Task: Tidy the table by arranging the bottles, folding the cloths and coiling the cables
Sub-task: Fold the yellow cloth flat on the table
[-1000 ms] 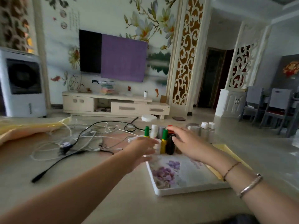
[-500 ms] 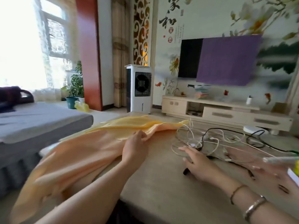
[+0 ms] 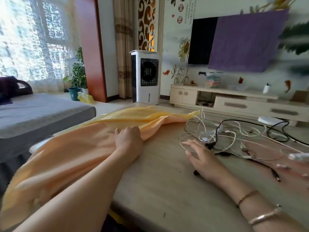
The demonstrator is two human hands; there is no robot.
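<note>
Gripping the cloth (image 3: 70,153), left hand (image 3: 128,139) — right hand (image 3: 200,156) spread beside cables (image 3: 234,134).

Strong daylight enters through the window (image 3: 31,39) at upper left, where the panes are overexposed and lattice detail washes out. The room is bright, and the worktop (image 3: 167,190) carries only soft, faint shadows. Motion blur smears the right edge, the purple cloth (image 3: 247,41) and the wall mural. Wide-angle distortion bends vertical lines near the frame edges. The orange cloth (image 3: 66,156) is blurred at lower left.
</note>
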